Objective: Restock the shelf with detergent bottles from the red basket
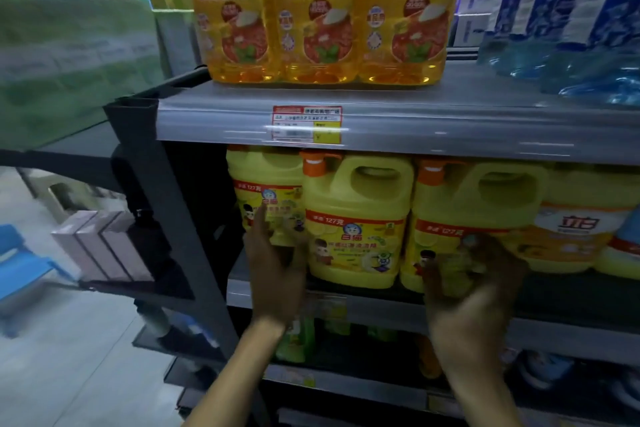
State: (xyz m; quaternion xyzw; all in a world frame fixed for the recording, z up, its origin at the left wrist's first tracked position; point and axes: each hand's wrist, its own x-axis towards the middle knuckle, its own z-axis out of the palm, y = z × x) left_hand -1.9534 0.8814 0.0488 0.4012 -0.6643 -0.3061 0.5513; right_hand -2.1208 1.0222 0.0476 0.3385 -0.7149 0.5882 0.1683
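bottles (322, 10) on upper shelf (450, 104) | jugs (360, 218) on lower shelf (381, 314) | boxes (104, 246) left of jugs

Grey metal shelving unit (415, 121) with dark uprights. Upper board, 12 o'clock: three clear bottles of amber detergent (318, 21), upright and side by side. At 2 o'clock: translucent blue bottles (571, 55). Front edge: red-and-yellow price tag (306, 124). Middle board, centre to 3 o'clock: row of opaque yellow handled jugs (356, 218) with orange caps. Lower board, 6 o'clock: green bottles (298, 340).

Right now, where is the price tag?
Head view, centre: the price tag sits on the upper shelf edge, below the middle amber bottle and above the yellow jugs.
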